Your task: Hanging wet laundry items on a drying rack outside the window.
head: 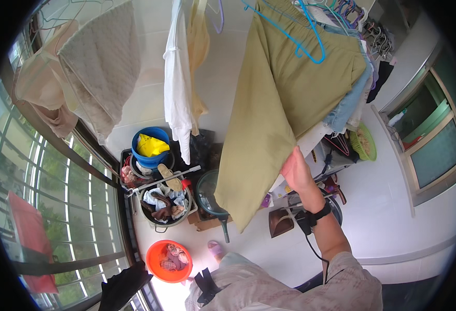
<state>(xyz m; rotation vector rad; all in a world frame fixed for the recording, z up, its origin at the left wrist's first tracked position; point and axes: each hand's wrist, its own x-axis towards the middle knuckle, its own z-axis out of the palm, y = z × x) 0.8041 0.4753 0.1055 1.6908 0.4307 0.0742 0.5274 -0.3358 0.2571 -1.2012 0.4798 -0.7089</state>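
Olive-green trousers with an elastic waistband hang at the upper middle, one leg spread towards the lower left. My right hand, with a black band on the wrist, is at the edge of that leg. Part of the hand is hidden by the cloth, so its grip is unclear. My left hand is out of view. A blue plastic hanger lies across the front of the waistband. Behind the trousers on the right hang light-blue denim garments. A white garment and a beige one hang to the left.
An orange basin with clothes stands on the floor by my feet. A pot full of cloths, a blue bucket and a green-rimmed, long-handled pan or lid are further off. A dustpan is at right; barred windows line the left.
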